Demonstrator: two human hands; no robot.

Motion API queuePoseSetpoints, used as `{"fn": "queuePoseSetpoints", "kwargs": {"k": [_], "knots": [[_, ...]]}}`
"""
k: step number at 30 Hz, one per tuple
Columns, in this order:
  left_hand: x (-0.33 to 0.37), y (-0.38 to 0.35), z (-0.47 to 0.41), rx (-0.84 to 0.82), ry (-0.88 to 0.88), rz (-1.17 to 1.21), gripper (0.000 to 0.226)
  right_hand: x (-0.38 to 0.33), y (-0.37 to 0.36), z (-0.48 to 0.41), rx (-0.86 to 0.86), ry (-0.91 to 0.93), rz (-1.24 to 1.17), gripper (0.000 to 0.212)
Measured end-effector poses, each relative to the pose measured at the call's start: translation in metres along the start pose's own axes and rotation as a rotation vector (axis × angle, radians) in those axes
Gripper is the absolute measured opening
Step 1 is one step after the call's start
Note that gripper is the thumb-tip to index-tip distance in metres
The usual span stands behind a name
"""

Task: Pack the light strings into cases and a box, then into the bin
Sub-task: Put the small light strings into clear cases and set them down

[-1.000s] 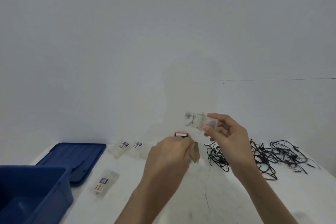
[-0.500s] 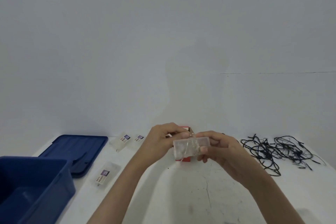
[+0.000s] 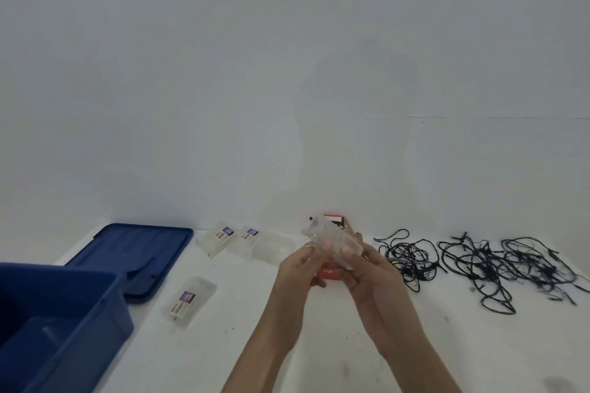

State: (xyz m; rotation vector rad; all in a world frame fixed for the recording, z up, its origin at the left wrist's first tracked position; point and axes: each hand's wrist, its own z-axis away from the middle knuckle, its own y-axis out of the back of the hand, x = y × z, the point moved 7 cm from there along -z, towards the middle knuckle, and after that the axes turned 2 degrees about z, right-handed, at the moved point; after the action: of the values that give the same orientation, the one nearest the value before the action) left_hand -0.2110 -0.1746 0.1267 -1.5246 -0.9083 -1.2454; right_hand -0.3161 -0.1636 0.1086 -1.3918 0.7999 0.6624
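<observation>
Both hands are up over the table, holding one clear case between them. Right hand is wrapped round its lower right end, with fingertips showing through the plastic. Left hand has its fingers curled onto the case's left edge. The case is tilted, long axis running upper left to lower right, and sticks out above both grips. Contents are too blurred to read.

Red box stands upright just behind the hands, partly hidden by them.

Three more cases lie at the back between lid and box, and one labelled case lies nearer, beside the bin. Blue bin is at the near left, uncovered, with the blue lid flat behind it.

Loose black light strings are tangled on the table to the right, well clear of the hands.
</observation>
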Motion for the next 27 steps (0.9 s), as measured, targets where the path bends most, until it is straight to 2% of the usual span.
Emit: {"fn": "queuePoseSetpoints", "kwargs": {"k": [2, 5, 8, 12, 15, 18, 20, 23, 25, 27], "knots": [[-0.007, 0.013, -0.002, 0.113, 0.035, 0.018, 0.028, 0.005, -0.001, -0.002, 0.028, 0.02, 0.059, 0.036], [-0.015, 0.032, -0.004, 0.175, 0.096, 0.043, 0.02, 0.007, -0.003, -0.008, -0.016, 0.0, 0.25, 0.04], [-0.021, 0.049, -0.004, 0.12, 0.159, 0.017, 0.022, 0.015, -0.002, -0.018, -0.09, -0.066, 0.413, 0.047], [-0.031, 0.069, -0.004, 0.074, 0.216, -0.11, 0.02, 0.03, -0.01, -0.028, -0.227, -0.063, 0.753, 0.034], [-0.038, 0.086, -0.004, 0.058, 0.257, -0.179, 0.015, 0.044, -0.014, -0.033, -0.319, -0.124, 0.854, 0.022], [-0.043, 0.099, -0.011, -0.013, 0.284, -0.251, 0.016, 0.058, -0.02, -0.037, -0.434, -0.175, 0.954, 0.025], [-0.046, 0.105, -0.019, -0.046, 0.312, -0.263, 0.019, 0.061, -0.022, -0.042, -0.396, -0.138, 0.967, 0.023], [-0.051, 0.106, -0.034, -0.067, 0.366, -0.213, 0.036, 0.06, -0.012, -0.054, -0.214, -0.046, 0.978, 0.026], [-0.056, 0.112, -0.053, 0.004, 0.348, -0.237, 0.037, 0.056, -0.001, -0.059, -0.083, -0.021, 0.897, 0.024], [-0.062, 0.127, -0.079, 0.154, 0.24, -0.498, 0.041, 0.053, 0.01, -0.061, 0.016, -0.026, 0.763, 0.017]]}}
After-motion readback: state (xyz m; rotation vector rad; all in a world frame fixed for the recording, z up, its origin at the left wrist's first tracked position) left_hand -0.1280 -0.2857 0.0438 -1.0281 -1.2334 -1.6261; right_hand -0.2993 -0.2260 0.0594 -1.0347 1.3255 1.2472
